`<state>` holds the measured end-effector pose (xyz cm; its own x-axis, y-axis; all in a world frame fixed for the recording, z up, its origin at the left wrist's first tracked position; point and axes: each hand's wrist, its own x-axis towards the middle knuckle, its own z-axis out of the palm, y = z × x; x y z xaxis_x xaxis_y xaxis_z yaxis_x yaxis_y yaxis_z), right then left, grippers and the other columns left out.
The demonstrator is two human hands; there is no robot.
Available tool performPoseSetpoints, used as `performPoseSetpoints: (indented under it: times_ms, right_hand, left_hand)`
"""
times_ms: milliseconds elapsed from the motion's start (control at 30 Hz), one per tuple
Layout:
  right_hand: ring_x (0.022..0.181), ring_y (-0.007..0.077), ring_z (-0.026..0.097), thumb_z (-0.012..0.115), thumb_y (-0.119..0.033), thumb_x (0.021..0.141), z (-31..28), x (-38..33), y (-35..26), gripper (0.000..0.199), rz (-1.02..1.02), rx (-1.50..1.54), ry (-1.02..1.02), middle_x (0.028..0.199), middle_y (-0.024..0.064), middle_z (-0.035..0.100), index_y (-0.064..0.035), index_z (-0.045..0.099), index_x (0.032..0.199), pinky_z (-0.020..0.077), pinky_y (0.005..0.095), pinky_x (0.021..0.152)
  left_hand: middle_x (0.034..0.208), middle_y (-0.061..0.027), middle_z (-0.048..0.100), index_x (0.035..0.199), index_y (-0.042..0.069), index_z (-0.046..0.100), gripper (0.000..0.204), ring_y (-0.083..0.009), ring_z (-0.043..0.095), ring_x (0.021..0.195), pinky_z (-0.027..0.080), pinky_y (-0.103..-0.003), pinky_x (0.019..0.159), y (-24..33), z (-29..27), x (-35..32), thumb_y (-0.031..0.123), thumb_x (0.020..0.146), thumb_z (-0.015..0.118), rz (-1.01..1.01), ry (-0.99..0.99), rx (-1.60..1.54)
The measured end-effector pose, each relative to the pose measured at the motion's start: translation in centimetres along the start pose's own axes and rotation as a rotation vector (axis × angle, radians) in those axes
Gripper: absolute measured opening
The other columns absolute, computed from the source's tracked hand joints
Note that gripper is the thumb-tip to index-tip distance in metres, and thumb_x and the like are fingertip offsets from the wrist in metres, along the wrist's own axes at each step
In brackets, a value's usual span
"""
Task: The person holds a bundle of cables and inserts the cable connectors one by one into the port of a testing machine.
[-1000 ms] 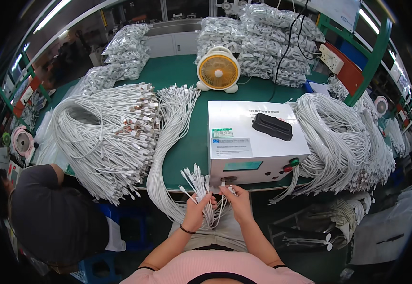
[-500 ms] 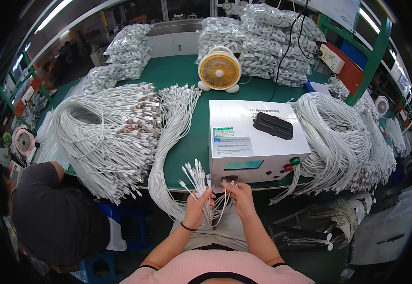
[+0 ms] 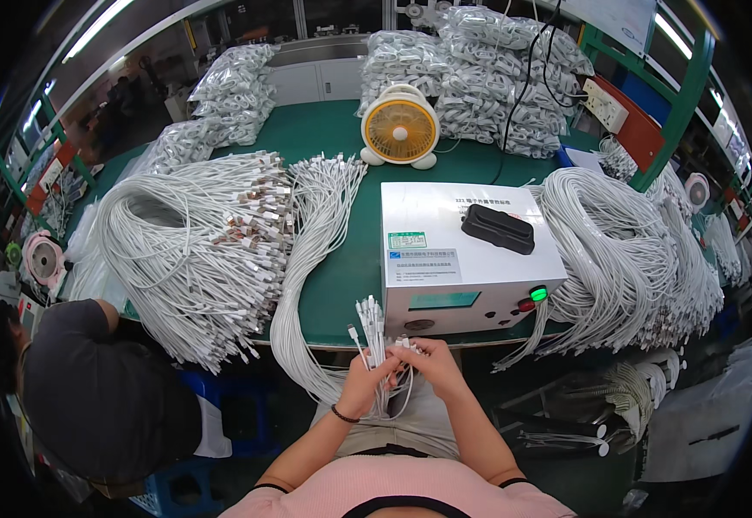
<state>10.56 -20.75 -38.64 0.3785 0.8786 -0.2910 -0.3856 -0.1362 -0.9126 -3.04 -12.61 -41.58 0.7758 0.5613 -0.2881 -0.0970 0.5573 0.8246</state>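
Note:
My left hand [image 3: 361,385] is closed round a bunch of white cables [image 3: 371,324], their plugs pointing up and away from me. Close beside it, my right hand [image 3: 436,366] pinches the ends of several white cables [image 3: 406,344], whose plugs show above its fingers. Both hands are over my lap, just in front of the table edge. Right ahead stands a white tester box [image 3: 480,233] with a small screen and a round socket [image 3: 420,325] low on its front. A green lamp [image 3: 538,294] on it is lit. A loose cable bundle [image 3: 294,293] trails off the table toward my lap.
A big heap of white cables [image 3: 186,233] lies on the left, another [image 3: 605,242] right of the box. Behind are a yellow fan [image 3: 400,129] and bagged cables [image 3: 497,82]. A black case [image 3: 499,229] rests on the box. A seated person [image 3: 100,388] is at the left.
My hands have drawn back from the box's front socket toward me and closer together. The green lamp has lit up. The plugs in my left hand stand more upright and closer together.

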Motion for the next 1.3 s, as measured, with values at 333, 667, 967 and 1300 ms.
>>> performPoseSetpoints:
  times_ms: [333,667,967,1300]
  right_hand:
    - [0.065,0.0064,0.054,0.069,-0.018,0.081,-0.4,0.6,2.0,0.019,-0.114,0.054,0.282,0.074,0.0029,0.066,-0.0001,0.068,0.085,0.0417,0.0211,0.061]
    - [0.061,0.0069,0.054,0.069,-0.017,0.081,0.0,1.5,0.9,0.019,-0.031,0.210,0.271,0.073,0.0045,0.065,0.0020,0.067,0.085,0.0395,0.0209,0.058]
    - [0.057,0.0063,0.055,0.069,-0.020,0.081,0.7,-0.2,0.3,0.019,-0.020,-0.041,0.192,0.069,0.0028,0.064,-0.0005,0.068,0.083,0.0400,0.0217,0.050]
    - [0.057,0.0031,0.053,0.070,-0.015,0.077,3.3,0.1,2.9,0.011,-0.310,-0.659,0.274,0.061,0.0019,0.060,-0.0045,0.069,0.078,0.0406,0.0195,0.051]
  left_hand:
    - [0.100,-0.0120,0.061,0.111,-0.001,0.048,0.026,-0.0236,0.063,0.093,0.053,-0.038,0.084,1.3,-2.8,0.6,0.001,0.087,0.058,-0.050,-0.201,-0.268]
    - [0.106,-0.0119,0.060,0.119,0.001,0.048,0.029,-0.0228,0.059,0.101,0.050,-0.037,0.088,-3.0,-6.1,3.4,0.019,0.096,0.048,0.016,-0.384,-0.485]
    - [0.116,-0.0129,0.055,0.125,0.002,0.045,0.042,-0.0240,0.053,0.109,0.041,-0.041,0.097,0.6,-1.7,2.0,0.035,0.100,0.034,-0.046,-0.058,-0.687]
    - [0.124,-0.0131,0.051,0.135,0.003,0.035,0.047,-0.0240,0.044,0.119,0.031,-0.040,0.104,-0.3,0.0,1.2,0.033,0.101,0.026,0.094,-0.047,-0.421]
